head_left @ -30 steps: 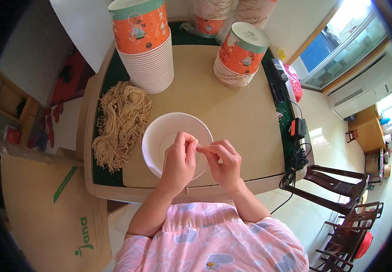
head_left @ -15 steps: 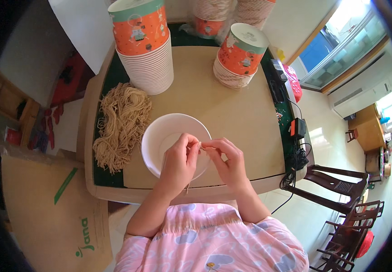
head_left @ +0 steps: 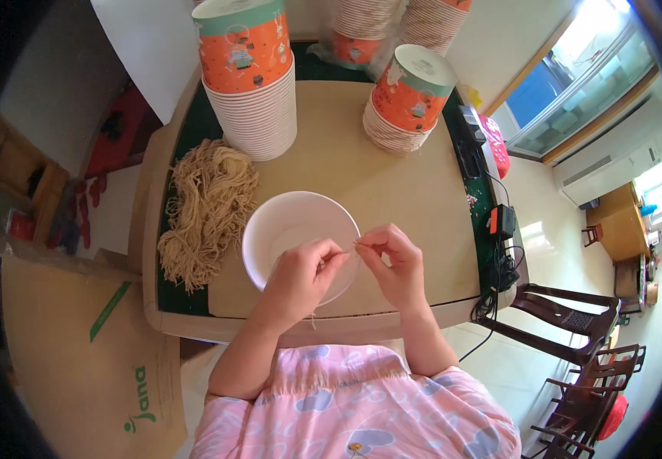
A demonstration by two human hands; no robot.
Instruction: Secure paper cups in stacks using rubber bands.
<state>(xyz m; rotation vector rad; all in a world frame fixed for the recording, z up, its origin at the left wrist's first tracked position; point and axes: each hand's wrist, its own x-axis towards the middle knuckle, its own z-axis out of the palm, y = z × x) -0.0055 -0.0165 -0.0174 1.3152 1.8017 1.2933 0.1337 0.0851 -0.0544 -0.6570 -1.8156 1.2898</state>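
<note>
Both hands are raised over the near right side of an open white paper bucket [head_left: 264, 226] at the table's front edge. With thumb and forefinger pinched, my left hand [head_left: 299, 279] grips a thin beige string [head_left: 313, 319], whose loose end hangs below that hand. My right hand [head_left: 394, 264] pinches the same string a short way to the right, its fingertips a small gap from the left ones. A tangled heap of beige string [head_left: 207, 210] lies left of the bucket. The bucket's inside looks bare where my hands do not cover it.
Stacks of orange and green paper buckets stand at the far left [head_left: 247, 84] and far right [head_left: 414, 96], with more behind. A power strip [head_left: 469, 141] and black cables [head_left: 492, 294] run along the right edge. A cardboard box [head_left: 78, 344] stands lower left, wooden chairs [head_left: 568, 321] right.
My hands have moved apart a little; the right one shifted right and the fingertips no longer touch. The view has shifted slightly.
</note>
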